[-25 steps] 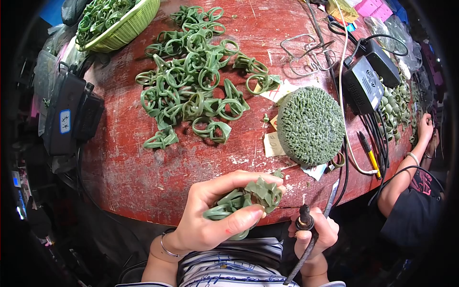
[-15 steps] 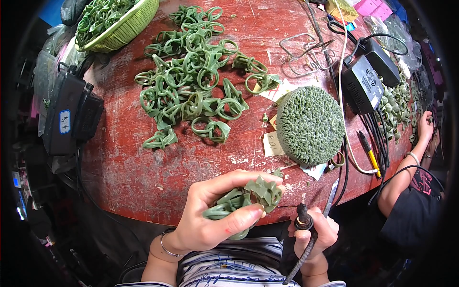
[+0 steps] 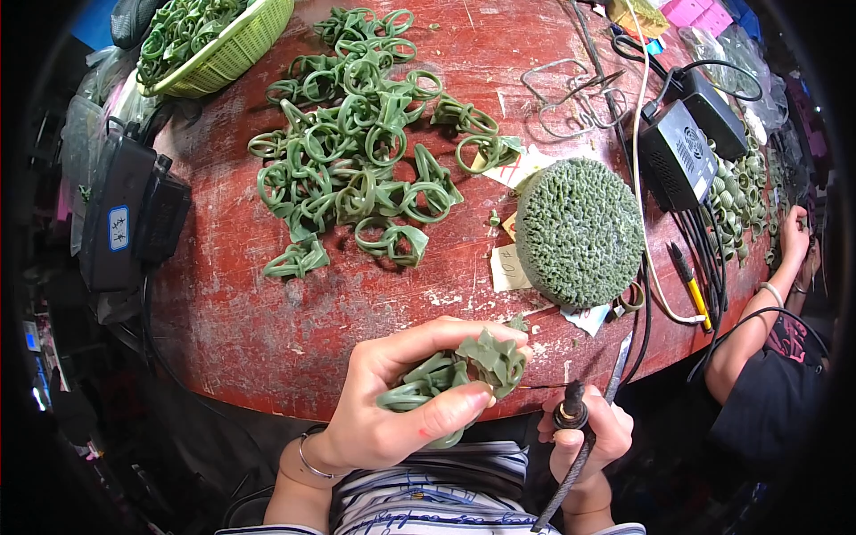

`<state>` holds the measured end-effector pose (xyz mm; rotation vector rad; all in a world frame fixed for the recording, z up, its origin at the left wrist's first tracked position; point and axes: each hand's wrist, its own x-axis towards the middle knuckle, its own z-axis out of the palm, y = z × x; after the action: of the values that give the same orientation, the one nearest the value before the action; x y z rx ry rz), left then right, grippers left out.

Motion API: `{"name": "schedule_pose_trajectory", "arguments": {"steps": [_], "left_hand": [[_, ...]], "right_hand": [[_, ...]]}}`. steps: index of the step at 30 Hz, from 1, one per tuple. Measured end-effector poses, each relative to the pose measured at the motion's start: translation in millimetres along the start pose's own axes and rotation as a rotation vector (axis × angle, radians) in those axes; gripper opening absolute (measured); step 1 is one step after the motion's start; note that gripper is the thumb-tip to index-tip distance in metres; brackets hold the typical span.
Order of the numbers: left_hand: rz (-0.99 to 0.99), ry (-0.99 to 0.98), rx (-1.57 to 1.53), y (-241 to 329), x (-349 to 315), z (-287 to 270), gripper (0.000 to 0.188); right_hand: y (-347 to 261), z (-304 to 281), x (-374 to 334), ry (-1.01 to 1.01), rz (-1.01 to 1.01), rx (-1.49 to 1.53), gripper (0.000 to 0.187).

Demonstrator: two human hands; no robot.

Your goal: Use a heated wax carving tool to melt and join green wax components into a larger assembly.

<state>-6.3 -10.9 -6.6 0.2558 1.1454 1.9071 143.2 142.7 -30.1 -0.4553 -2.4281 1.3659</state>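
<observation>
My left hand [image 3: 392, 410] is closed around a cluster of green wax ring pieces [image 3: 423, 383], its thumb and index finger pinching a leafy-looking green wax piece [image 3: 495, 361] at the front. Close by on the right, my right hand [image 3: 593, 437] grips a black-handled wax pen [image 3: 571, 410], its thin tip pointing up and away from me. A dark braided cord [image 3: 566, 486] runs down past the fingers. The pen's tip and the wax are apart. Ahead of my left hand lies a heap of green wax rings [image 3: 357, 169] on the worn red table [image 3: 267, 348].
A round, rough-topped green block [image 3: 580, 232] stands right of the rings, on paper notes. Further right are bent wire [image 3: 571, 102], black power boxes [image 3: 682, 156], cables and a yellow-black pen [image 3: 691, 287]. A green basket [image 3: 223, 53] is at far left. Another person's arm [image 3: 758, 312] shows at right.
My right hand has tilted the wax pen slightly, its tip shifting a little to the right. My left hand keeps its hold on the wax pieces, almost still.
</observation>
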Motion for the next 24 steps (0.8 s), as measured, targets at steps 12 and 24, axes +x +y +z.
{"name": "schedule_pose_trajectory", "arguments": {"steps": [12,24], "left_hand": [[0.274,0.159,0.557,-2.6,1.8,16.5,0.03],[0.454,0.152,0.72,0.0,-3.3,20.1,0.034]], "right_hand": [[-17.5,7.5,5.7,0.06,0.181,0.35,0.034],[-46.8,15.2,20.0,0.089,0.332,0.599,0.023]]}}
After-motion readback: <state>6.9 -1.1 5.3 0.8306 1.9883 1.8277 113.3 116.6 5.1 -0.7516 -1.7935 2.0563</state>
